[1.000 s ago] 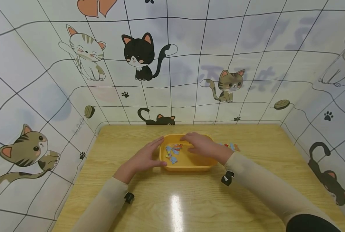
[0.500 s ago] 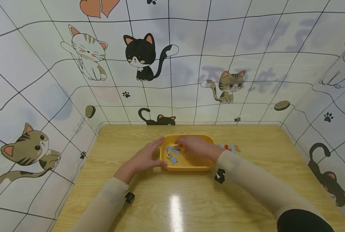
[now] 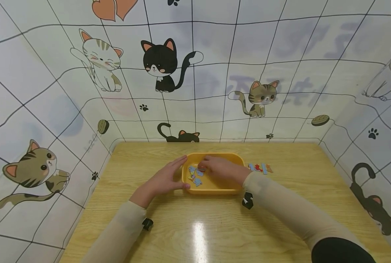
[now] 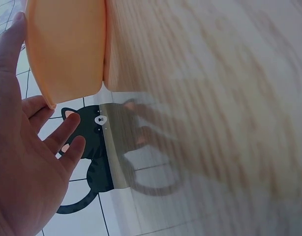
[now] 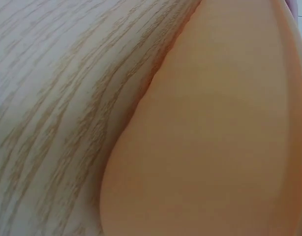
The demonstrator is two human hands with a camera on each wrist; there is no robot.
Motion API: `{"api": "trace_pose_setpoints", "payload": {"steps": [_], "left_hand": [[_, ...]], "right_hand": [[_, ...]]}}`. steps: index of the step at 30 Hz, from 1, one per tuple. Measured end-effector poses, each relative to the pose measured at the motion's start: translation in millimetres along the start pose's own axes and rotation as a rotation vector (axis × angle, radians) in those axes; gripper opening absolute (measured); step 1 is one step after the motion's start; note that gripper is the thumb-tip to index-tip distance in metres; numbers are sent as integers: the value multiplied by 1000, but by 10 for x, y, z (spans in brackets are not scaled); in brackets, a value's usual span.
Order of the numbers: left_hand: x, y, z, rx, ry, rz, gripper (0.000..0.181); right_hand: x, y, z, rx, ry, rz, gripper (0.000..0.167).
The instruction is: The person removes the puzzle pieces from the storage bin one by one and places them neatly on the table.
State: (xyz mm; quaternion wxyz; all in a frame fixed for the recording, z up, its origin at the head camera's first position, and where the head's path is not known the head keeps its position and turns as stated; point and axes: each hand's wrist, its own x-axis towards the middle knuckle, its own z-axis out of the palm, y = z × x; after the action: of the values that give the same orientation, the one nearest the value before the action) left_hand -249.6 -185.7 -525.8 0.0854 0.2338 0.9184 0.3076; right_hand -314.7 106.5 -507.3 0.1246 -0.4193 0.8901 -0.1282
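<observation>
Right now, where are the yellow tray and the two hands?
Yellow tray (image 3: 216, 184), head view: bare floor.
Left hand (image 3: 162, 179), head view: back of the hand.
Right hand (image 3: 222, 170), head view: back of the hand.

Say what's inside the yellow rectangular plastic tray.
Small, flat, irregular pieces, mostly light blue, lie toward the left end of the tray. The person's right grip hides part of the tray floor; anything beneath cannot be seen.

The tray (image 3: 215, 191) is showing plain yellow-orange, the bench (image 3: 164, 233) tan wood grain; the cut-out pieces inside (image 3: 198, 182) are seemingly showing mostly light blue.
</observation>
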Motion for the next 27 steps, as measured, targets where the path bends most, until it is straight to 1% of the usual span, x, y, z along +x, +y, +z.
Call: {"api": "trace_pose_setpoints", "payload": {"steps": [5,13,20,27], "left_hand": [[4,-8,3,-2,3,2,112],[2,-25,17,-5,8,4,112],[-6,9,16,-13,12,-3,111],[-6,15,17,-15,19,-6,110]], "right_hand": [[-8,4,16,7,1,10,35],[3,23,45,-14,-22,-5,41],[11,24,41,-29,-34,-22,40],[48,35,54,-5,-34,2,38]]}}
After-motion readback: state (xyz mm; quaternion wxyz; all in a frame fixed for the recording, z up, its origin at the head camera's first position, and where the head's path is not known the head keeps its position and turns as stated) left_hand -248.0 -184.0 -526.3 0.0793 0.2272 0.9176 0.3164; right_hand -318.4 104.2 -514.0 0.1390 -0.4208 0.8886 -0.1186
